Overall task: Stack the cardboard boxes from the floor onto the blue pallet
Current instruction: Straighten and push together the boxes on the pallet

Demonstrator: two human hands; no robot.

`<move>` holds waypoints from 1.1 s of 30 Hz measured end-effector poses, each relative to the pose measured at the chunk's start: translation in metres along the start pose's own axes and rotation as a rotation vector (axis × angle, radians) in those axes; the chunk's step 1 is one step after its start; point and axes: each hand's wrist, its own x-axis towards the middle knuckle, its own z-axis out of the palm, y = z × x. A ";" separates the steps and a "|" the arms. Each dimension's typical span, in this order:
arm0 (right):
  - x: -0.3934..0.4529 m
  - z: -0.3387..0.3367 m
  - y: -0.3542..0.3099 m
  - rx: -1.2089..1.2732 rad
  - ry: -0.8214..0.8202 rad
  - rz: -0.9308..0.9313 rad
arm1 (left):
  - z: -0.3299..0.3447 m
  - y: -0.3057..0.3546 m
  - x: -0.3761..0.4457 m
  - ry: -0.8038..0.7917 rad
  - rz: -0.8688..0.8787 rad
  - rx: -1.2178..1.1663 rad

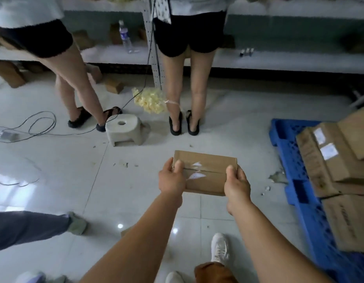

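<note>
Brown cardboard fills the middle of the view: a flat cardboard box (205, 172), sealed along its seam with clear tape, is up in the air over the white tiled floor (54, 180), gripped from both ends. Left hand (172, 178) is closed around the box's left end, thumb pressed on top beside the tape line, fingers wrapped under. Right hand (237, 185) clamps the right end the same way, thumb on the top face near the corner. Box sits level, long side across the view, clear of the floor. Off to the right lies the blue pallet (295, 164), well apart from the held box, and it carries stacked cardboard boxes (340, 164) piled toward its right side, two with white labels on top. Ahead, a grey plastic stool (126, 129) stands on the tiles, with two people (189, 58) on their feet at a shelving unit (279, 60) beyond it.
</note>
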 end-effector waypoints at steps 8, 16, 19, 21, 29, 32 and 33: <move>0.042 -0.133 -0.004 0.198 0.197 0.065 | 0.139 0.008 -0.046 -0.289 0.116 0.211; 0.109 -0.278 -0.001 0.289 0.358 0.127 | 0.303 -0.004 -0.101 -0.483 0.134 0.390; 0.129 -0.328 0.005 0.279 0.438 0.095 | 0.360 -0.012 -0.121 -0.584 0.161 0.441; 0.142 -0.359 0.009 0.288 0.491 0.090 | 0.395 -0.019 -0.133 -0.642 0.163 0.505; 0.189 -0.452 0.026 0.463 0.643 0.173 | 0.514 -0.042 -0.172 -0.753 0.110 0.637; 0.209 -0.477 0.032 0.503 0.700 0.220 | 0.557 -0.048 -0.174 -0.835 0.137 0.706; 0.216 -0.485 0.034 0.519 0.718 0.238 | 0.571 -0.049 -0.174 -0.863 0.141 0.728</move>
